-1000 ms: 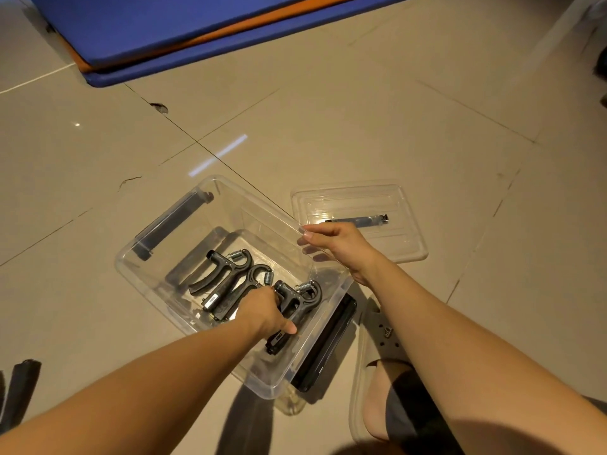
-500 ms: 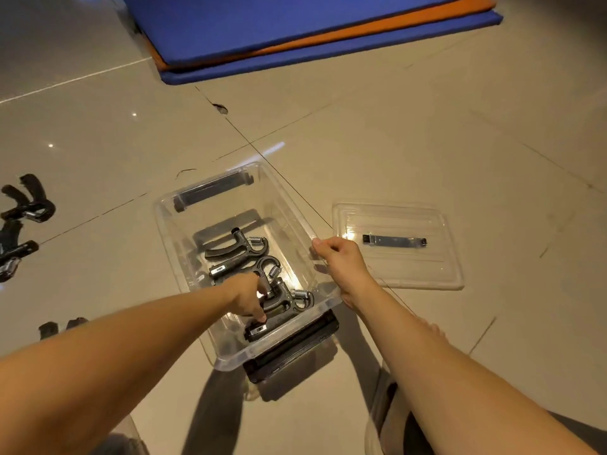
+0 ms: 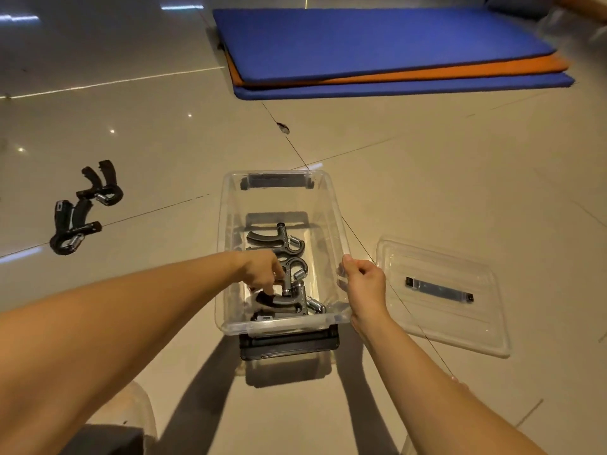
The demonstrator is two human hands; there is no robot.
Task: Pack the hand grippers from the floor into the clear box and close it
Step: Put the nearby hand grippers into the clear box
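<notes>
Clear plastic walls let us see into the clear box [image 3: 224, 231], which stands open on the tiled floor [image 3: 427, 178]. Three pieces lie in a row inside: the far hand gripper [image 3: 271, 242], the middle hand gripper [image 3: 297, 265] and the nearest hand gripper [image 3: 287, 304]. Our left hand [image 3: 262, 270] reaches down into the box, its fingers curled onto the nearest hand gripper's handle. We cannot tell whether they pinch it or only touch it. Our right hand [image 3: 364, 284] clasps the box's right rim, fingers hooked over the edge. Two loose hand grippers [image 3: 70, 229] lie on the floor well to the left. The lid [image 3: 440, 326] lies flat just right of the box.
</notes>
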